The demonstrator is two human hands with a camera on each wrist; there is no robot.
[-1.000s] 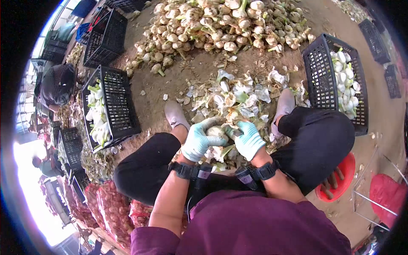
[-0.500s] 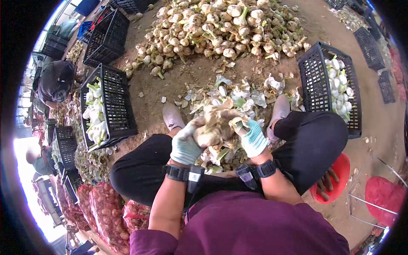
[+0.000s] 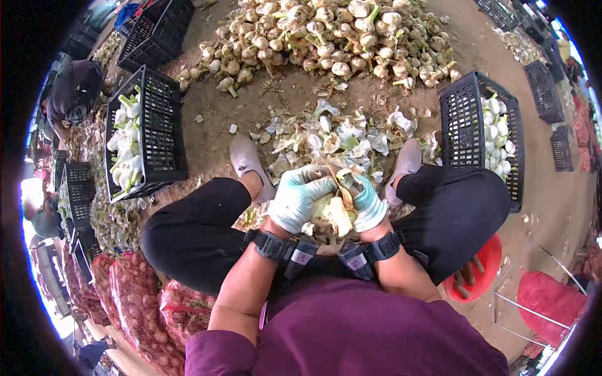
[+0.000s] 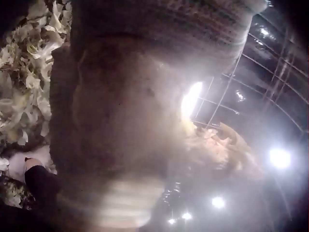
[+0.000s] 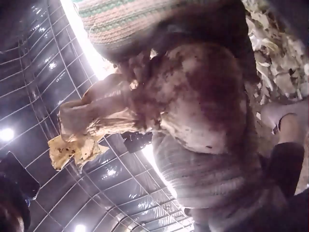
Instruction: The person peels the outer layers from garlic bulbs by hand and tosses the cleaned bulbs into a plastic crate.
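Observation:
Both hands wear pale, striped work gloves and meet in front of the lap. My left hand (image 3: pixel 296 199) grips a garlic bulb (image 3: pixel 321 212), mostly covered by the fingers. Its rounded, soil-stained side shows in the right wrist view, with the stalk (image 5: pixel 99 113) and torn papery skin (image 5: pixel 72 150) sticking out to the left. My right hand (image 3: pixel 369 205), fingers curled, pinches loose dry skin (image 3: pixel 340 216) at the stalk end. The left wrist view is hazy; a glove fills its middle and papery skin (image 4: pixel 222 147) shows beyond.
Peelings (image 3: pixel 332 138) litter the ground between the shoes. Beyond lies a heap of untrimmed garlic (image 3: pixel 326 44). Black crates of white garlic stand left (image 3: pixel 164 128) and right (image 3: pixel 461 125). A red basin (image 3: pixel 486 276) sits by the right knee, net sacks (image 3: pixel 141 307) at the left.
The hands first worked the bulb over the peelings, then drew apart slightly with skin flapping loose. Now they are close together again, with skin hanging toward the lap. The head view has shifted a little.

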